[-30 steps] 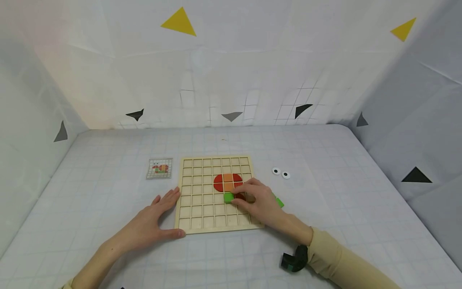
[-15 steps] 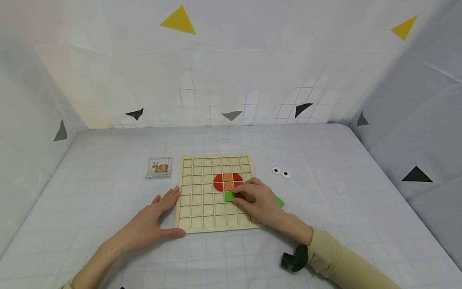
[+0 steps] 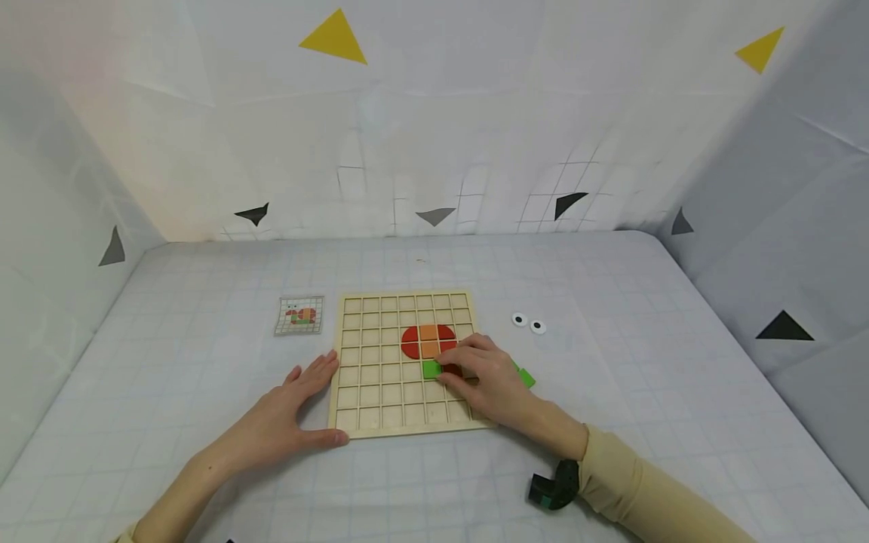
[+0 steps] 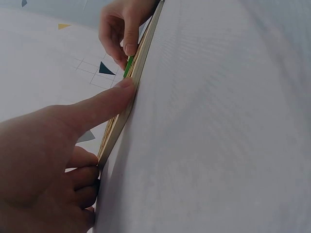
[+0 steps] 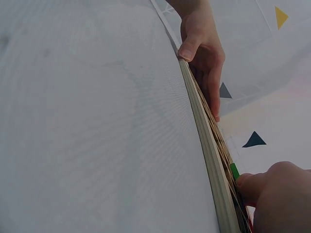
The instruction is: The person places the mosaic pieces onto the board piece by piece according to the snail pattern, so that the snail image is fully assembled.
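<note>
Square green tile (image 3: 431,369) is pinched by the right hand (image 3: 487,379) at the gridded wooden board (image 3: 370,418), right of centre, just nearside of two orange squares (image 3: 429,332). The board's left edge is touched by the left hand (image 3: 281,415), thumb spread from fingers. The board is flanked by a picture card (image 3: 299,316) and two eye discs (image 3: 538,327).

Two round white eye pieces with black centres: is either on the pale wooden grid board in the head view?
No, both eye pieces lie on the white table surface, right of the board.

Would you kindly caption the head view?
Right hand pinches a green tile at the gridded board; left hand touches its edge.
</note>
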Tool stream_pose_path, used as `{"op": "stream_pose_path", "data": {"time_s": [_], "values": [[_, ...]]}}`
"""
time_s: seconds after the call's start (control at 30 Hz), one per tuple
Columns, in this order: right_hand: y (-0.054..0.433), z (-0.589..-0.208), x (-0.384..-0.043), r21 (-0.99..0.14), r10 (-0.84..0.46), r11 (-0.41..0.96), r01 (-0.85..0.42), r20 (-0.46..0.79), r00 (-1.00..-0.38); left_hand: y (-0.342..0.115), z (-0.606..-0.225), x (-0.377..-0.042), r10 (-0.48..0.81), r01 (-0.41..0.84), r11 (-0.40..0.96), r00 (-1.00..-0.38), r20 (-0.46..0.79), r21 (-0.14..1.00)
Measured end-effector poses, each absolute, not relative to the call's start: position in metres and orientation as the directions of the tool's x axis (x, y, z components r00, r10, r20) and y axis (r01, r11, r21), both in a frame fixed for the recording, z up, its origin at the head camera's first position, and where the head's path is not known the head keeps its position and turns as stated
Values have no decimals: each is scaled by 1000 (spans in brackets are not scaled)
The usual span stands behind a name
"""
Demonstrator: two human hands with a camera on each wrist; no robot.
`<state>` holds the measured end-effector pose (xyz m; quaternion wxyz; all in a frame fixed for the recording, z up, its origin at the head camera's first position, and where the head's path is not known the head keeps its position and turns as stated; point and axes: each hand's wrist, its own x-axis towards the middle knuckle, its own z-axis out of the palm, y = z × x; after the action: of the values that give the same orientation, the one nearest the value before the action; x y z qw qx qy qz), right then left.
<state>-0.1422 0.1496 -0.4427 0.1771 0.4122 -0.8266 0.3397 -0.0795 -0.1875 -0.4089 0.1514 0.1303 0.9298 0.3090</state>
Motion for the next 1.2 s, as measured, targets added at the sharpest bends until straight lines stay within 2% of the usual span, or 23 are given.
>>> {"op": "stream_pose_path", "data": {"time_s": [0.4, 1.0, 1.1, 1.2], "values": [[148, -441, -143, -392, -559, 411, -823, 605, -567, -189, -408, -78, 338, 158, 772, -922, -187, 616], [146, -440, -143, -399, -550, 402, -824, 614, -566, -191, -408, -77, 326, 142, 776, -925, -197, 615], [149, -433, -144, -431, -524, 383, -817, 628, -576, -190, -409, -77, 332, 151, 771, -925, -188, 618], [158, -420, -147, -493, -487, 371, -787, 618, -617, -191, -410, -78, 341, 164, 763, -924, -174, 625]]}}
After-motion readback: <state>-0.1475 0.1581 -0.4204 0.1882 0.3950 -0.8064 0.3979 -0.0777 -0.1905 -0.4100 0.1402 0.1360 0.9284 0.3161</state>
